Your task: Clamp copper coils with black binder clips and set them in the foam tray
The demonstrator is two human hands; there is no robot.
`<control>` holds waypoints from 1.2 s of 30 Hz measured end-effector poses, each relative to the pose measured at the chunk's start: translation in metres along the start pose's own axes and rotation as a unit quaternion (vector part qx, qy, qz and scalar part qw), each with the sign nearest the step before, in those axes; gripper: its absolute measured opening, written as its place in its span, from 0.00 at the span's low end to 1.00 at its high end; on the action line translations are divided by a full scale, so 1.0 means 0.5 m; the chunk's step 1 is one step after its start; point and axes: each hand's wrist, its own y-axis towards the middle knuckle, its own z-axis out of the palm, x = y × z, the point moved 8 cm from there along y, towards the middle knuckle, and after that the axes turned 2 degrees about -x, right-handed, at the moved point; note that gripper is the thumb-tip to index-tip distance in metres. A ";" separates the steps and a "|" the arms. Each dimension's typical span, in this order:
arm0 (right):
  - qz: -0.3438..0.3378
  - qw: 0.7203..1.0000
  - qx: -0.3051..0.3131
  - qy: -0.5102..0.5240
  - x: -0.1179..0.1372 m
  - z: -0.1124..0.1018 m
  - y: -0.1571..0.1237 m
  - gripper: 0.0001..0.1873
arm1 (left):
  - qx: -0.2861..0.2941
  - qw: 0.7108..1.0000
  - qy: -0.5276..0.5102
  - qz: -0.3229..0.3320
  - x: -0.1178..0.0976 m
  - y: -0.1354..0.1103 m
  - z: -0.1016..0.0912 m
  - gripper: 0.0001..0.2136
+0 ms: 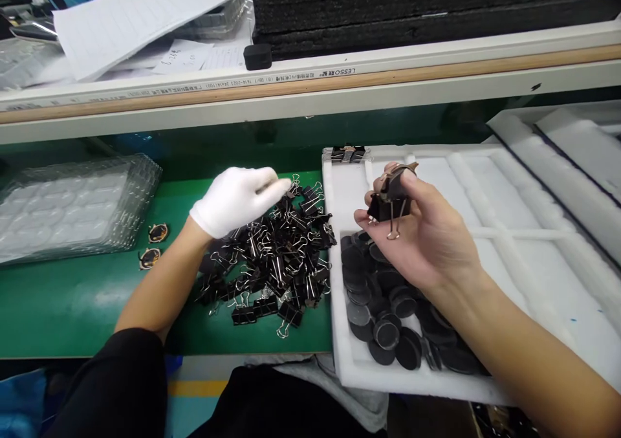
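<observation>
My left hand [240, 200], in a white glove, hovers at the upper left of a heap of black binder clips [276, 257] on the green table. Its thumb and fingers are drawn together close to a clip's wire handle; whether something is between them is hidden. My bare right hand [427, 231] is closed around a black binder clip [388, 209] and a dark round part with a gold-coloured edge [400, 178], held above a white foam tray [339, 367]. Below this hand, black round discs [387, 333] lie piled in the tray's near compartment.
Two watch-like round parts [158, 233] lie left of my left arm. Stacked clear plastic trays [72, 205] stand at the far left. Clips [348, 154] sit on the foam tray's back corner. A shelf edge [310, 85] runs across behind, bearing papers [145, 17] and black foam sheets [412, 11].
</observation>
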 end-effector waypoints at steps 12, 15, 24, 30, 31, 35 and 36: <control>0.109 0.994 0.024 0.000 -0.050 0.006 0.004 0.10 | 0.226 0.964 0.134 0.045 -0.002 -0.012 0.137 0.20; 0.118 0.993 0.023 -0.007 -0.053 0.004 0.006 0.10 | 0.262 0.958 0.084 0.080 -0.007 -0.021 0.135 0.20; 0.086 0.989 0.043 -0.111 -0.045 -0.002 0.008 0.09 | 0.189 0.976 -0.107 0.030 -0.020 -0.011 0.070 0.19; 0.020 0.946 0.193 -0.259 -0.043 0.039 -0.023 0.09 | 0.097 0.980 -0.169 0.025 -0.079 -0.028 0.021 0.18; 0.012 0.941 0.211 -0.264 -0.045 0.044 -0.028 0.09 | 0.111 0.977 -0.173 0.056 -0.097 -0.037 0.024 0.17; -0.022 0.942 0.239 -0.236 -0.034 0.051 -0.032 0.08 | 0.088 0.984 -0.137 0.072 -0.115 -0.052 0.020 0.15; -0.039 0.942 0.239 -0.233 -0.026 0.052 -0.032 0.07 | 0.058 0.991 -0.112 0.042 -0.104 -0.050 0.014 0.16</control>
